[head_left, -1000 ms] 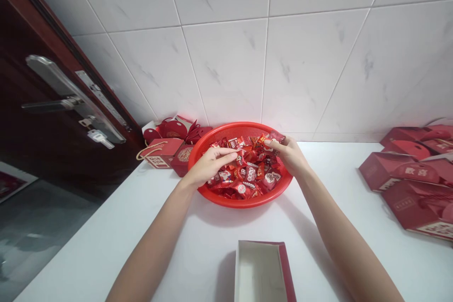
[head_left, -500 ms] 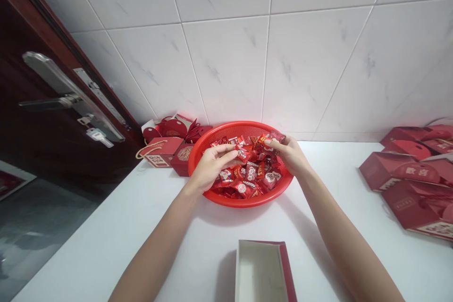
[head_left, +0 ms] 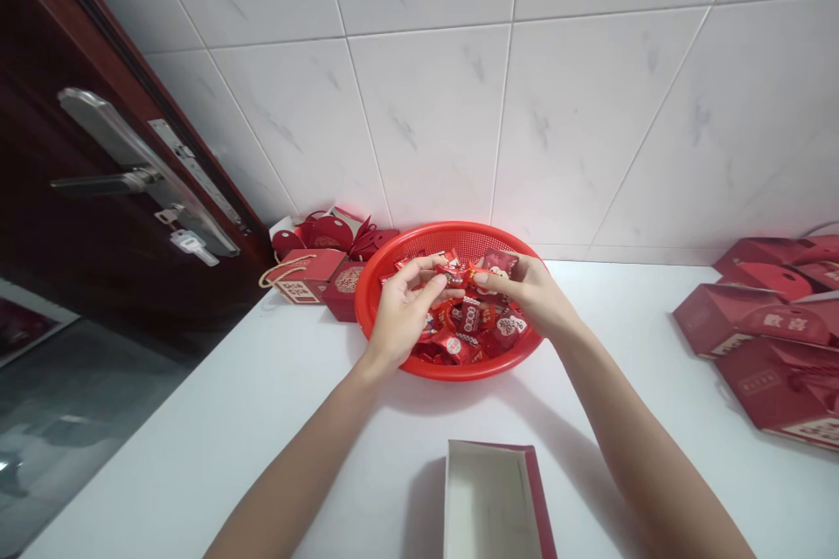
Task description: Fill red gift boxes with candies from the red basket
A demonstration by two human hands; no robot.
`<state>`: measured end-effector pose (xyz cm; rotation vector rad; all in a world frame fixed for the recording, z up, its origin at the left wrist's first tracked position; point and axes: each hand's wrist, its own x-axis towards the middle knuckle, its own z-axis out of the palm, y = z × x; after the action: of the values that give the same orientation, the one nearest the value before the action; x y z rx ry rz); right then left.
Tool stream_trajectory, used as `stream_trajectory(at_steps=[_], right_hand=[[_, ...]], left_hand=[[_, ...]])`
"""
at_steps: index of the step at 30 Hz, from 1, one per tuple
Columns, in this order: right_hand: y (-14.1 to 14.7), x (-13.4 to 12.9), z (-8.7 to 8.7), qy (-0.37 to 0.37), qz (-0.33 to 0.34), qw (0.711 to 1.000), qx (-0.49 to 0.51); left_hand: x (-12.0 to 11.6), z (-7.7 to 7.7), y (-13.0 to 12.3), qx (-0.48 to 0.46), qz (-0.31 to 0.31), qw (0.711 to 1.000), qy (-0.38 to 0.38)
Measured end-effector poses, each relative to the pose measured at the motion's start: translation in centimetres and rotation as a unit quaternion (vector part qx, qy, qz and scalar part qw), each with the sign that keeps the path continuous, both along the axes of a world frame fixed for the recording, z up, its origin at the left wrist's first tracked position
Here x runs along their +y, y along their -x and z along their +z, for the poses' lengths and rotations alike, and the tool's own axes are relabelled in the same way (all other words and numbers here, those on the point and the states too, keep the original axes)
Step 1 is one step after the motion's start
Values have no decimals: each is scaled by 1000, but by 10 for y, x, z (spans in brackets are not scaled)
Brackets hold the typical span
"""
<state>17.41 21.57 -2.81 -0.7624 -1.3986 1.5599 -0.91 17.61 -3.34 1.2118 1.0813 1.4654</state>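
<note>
Red wrapped candies fill part of a red plastic basket on the white table. Over the basket, my left hand pinches a red candy between thumb and fingers. My right hand is beside it, thumb and fingers closed on red wrapped candy; a darker red packet shows by its fingers. The two hands nearly meet. Nearer to me, an open box with a pale inside and a dark red side stands on the table.
Red gift boxes, one with a rope handle, are left of the basket against the tiled wall. More red boxes sit at the right. A dark door with handle and keys is at the left.
My right hand has moved left toward my left hand, bringing the candies together over the basket. The view has shifted slightly.
</note>
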Motion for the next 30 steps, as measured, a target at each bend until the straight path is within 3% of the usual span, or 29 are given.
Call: stream_trajectory(at_steps=[7,13,18,26,30], right_hand=[[1,-15,13,-31,7,999,2],[-1,-27,23,-51,-1,999,-6],[0,-35,30,-87,-6,996,-35],[1,-37,33,-78,8,996,-36],[2,-39,35,-96,-14,994,-54]], left_hand=[[-18,12,-4,93,32,995,-21],[-34,23,-4,118,27,992,-43],[-41,25,-5,157,54,984,-68],[-42,28,-5,125,29,990,-53],[-42,26,-6,150,47,985,-66]])
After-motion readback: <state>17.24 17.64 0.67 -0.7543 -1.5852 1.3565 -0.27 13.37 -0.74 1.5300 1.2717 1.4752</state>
